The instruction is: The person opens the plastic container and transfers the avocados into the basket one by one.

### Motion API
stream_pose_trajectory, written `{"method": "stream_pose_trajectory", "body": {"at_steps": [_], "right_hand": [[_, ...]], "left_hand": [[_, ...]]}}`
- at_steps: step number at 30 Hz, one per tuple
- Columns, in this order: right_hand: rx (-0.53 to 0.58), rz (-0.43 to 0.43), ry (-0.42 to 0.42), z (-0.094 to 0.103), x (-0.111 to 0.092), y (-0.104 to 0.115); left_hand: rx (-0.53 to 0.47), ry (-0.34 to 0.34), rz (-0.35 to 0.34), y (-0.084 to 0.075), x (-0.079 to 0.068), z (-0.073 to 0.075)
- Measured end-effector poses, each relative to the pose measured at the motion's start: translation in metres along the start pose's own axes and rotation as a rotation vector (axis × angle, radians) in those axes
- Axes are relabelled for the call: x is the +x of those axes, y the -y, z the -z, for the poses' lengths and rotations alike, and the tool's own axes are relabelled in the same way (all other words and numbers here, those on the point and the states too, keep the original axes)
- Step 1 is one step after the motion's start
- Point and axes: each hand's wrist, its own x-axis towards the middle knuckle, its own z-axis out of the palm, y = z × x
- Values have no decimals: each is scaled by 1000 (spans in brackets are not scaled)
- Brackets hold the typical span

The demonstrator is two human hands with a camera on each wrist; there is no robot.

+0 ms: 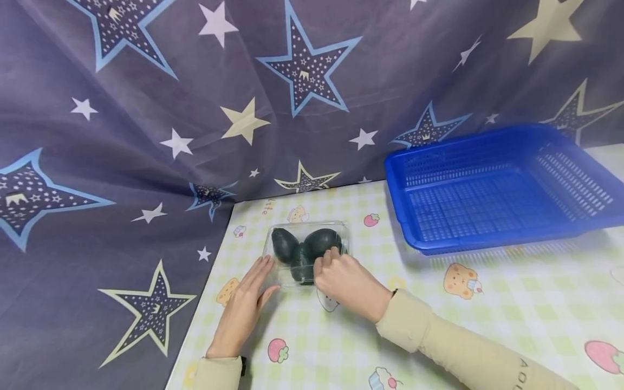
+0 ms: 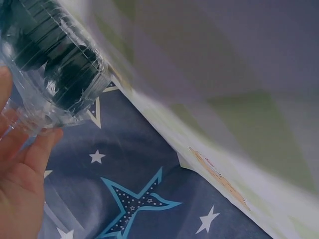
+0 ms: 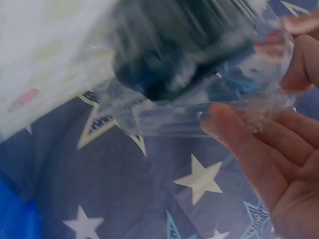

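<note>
A clear plastic clamshell box (image 1: 285,279) sits on the table with three dark green avocados (image 1: 322,241) inside. Along its left side lie the straight fingers of my left hand (image 1: 244,303), the thumb near the front corner. My right hand (image 1: 348,281) has its fingers curled at the box's front right edge and pinches the rim there. In the right wrist view, the right thumb (image 3: 227,124) presses on the clear rim. The left wrist view shows the left fingertips (image 2: 47,137) right at the box's edge, with avocados (image 2: 70,79) behind the ribbed plastic.
To the right stands a blue plastic basket (image 1: 487,189) with slotted walls. A checked cloth with cartoon prints (image 1: 312,346) covers the table. Behind and to the left hangs a dark star-patterned curtain (image 1: 146,124), along the table's edge.
</note>
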Motion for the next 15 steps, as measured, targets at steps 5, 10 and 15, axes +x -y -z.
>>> {"method": "stream_pose_trajectory", "body": {"at_steps": [5,10,15], "right_hand": [[61,-28,-66,1,-2,-2],[150,-69,-111,-3,-6,-3],[201,-106,-112,-7,-9,-2]], "left_hand": [[-11,-2,2,-1,0,2],[19,-12,-29,-2,1,3],[50,-49,-75,-2,3,2]]}}
